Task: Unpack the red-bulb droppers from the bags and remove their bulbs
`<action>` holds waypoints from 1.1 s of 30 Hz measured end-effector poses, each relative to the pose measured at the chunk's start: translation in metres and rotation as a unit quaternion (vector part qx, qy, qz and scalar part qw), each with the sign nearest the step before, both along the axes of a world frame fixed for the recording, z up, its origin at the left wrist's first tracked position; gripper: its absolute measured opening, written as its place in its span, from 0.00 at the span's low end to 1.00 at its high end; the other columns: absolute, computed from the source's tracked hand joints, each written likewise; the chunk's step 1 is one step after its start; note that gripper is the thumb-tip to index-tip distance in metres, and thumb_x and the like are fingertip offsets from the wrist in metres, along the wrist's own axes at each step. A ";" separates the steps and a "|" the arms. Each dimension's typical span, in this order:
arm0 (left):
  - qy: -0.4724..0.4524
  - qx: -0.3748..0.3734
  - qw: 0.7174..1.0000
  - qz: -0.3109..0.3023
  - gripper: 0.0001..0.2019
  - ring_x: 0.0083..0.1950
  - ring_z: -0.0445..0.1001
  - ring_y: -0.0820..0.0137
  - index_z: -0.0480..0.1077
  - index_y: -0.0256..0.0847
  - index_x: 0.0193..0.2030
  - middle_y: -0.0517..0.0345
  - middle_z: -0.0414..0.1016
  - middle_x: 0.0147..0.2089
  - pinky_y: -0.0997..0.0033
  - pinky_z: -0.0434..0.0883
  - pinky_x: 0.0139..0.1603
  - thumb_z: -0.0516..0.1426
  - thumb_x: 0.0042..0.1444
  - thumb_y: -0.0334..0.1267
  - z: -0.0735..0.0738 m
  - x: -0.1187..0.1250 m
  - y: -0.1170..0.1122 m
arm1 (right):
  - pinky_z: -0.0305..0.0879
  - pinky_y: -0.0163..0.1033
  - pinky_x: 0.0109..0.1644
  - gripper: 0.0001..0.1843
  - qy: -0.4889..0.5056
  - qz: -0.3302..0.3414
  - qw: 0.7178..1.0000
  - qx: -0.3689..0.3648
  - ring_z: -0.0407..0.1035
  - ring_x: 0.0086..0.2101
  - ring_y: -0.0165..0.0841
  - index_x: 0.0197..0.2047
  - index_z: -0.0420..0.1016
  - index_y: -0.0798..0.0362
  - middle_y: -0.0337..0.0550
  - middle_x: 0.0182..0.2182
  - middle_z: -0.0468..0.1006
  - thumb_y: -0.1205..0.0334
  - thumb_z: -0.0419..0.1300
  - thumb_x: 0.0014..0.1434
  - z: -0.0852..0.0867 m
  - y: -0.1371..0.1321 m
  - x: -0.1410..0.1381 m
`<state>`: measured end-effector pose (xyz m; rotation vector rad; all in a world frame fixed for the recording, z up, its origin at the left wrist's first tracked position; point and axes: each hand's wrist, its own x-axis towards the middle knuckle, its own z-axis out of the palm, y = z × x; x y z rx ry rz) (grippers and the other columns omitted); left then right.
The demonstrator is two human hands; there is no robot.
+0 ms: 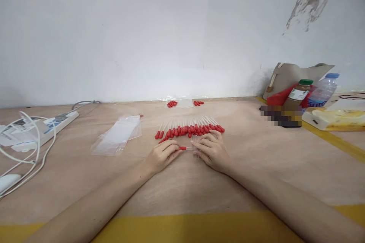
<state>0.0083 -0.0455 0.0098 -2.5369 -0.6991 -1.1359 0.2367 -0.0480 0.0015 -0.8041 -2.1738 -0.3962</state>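
My left hand (164, 155) pinches a red rubber dropper bulb (183, 148) between thumb and fingertips. A clear glass tube (189, 149) runs from the bulb's right end to my right hand (211, 151), whose fingers are closed on it. More clear tubes (195, 138) lie by the fingers of my right hand, partly hidden beneath them. Just beyond both hands, a row of droppers (185, 130) lies fanned out, red bulbs towards me and thin clear stems towards the wall. One loose-looking red bulb (162, 141) rests beside my left fingers.
Two small piles of red bulbs (172, 104) lie on clear plastic near the wall. Clear plastic bags (119, 134) are to the left. A power strip (58, 125) with white cables stands farther left. At right are bottles (297, 94), a grey bag (296, 71) and a yellow packet (342, 119).
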 end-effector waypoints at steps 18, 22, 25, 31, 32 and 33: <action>0.093 -0.011 0.995 0.015 0.05 0.44 0.66 0.68 0.70 0.40 0.32 0.60 0.74 0.37 0.59 0.57 0.53 0.54 0.56 0.36 0.013 0.005 -0.005 | 0.47 0.43 0.46 0.10 -0.018 0.032 0.999 0.005 0.56 0.28 0.28 0.28 0.73 0.51 0.35 0.19 0.68 0.62 0.53 0.58 0.002 -0.006 0.000; 0.087 0.002 0.996 0.002 0.04 0.42 0.66 0.68 0.70 0.41 0.31 0.62 0.75 0.35 0.57 0.55 0.55 0.54 0.55 0.33 0.012 0.007 -0.007 | 0.47 0.43 0.47 0.10 -0.018 0.036 0.999 -0.006 0.56 0.29 0.28 0.27 0.72 0.51 0.35 0.19 0.69 0.62 0.53 0.58 0.001 -0.007 -0.002; 0.087 -0.008 0.996 -0.007 0.05 0.41 0.66 0.69 0.69 0.41 0.32 0.62 0.75 0.35 0.56 0.55 0.55 0.53 0.55 0.32 0.011 0.003 -0.007 | 0.47 0.43 0.47 0.10 -0.018 0.043 0.999 -0.013 0.57 0.29 0.28 0.27 0.72 0.52 0.35 0.19 0.69 0.62 0.53 0.57 0.001 -0.007 0.001; 0.016 -0.065 0.995 0.078 0.07 0.41 0.69 0.68 0.70 0.41 0.36 0.55 0.73 0.38 0.64 0.65 0.46 0.50 0.58 0.34 0.015 -0.033 -0.006 | 0.48 0.43 0.46 0.11 0.045 -0.021 0.997 -0.055 0.59 0.28 0.29 0.27 0.73 0.51 0.37 0.20 0.71 0.62 0.53 0.58 0.005 -0.004 0.026; -0.009 -0.087 0.992 0.096 0.08 0.41 0.69 0.69 0.70 0.41 0.37 0.54 0.73 0.38 0.67 0.66 0.44 0.50 0.58 0.35 0.017 -0.037 -0.005 | 0.48 0.42 0.46 0.11 0.058 -0.036 0.995 -0.067 0.60 0.28 0.29 0.28 0.74 0.51 0.37 0.21 0.72 0.62 0.53 0.58 0.004 -0.003 0.028; -0.033 -0.109 0.987 0.115 0.09 0.40 0.69 0.69 0.70 0.40 0.38 0.54 0.72 0.39 0.69 0.67 0.42 0.50 0.58 0.36 0.020 -0.039 -0.005 | 0.48 0.42 0.45 0.10 0.069 -0.047 0.993 -0.079 0.61 0.28 0.29 0.30 0.74 0.50 0.37 0.22 0.74 0.61 0.53 0.58 0.004 -0.002 0.029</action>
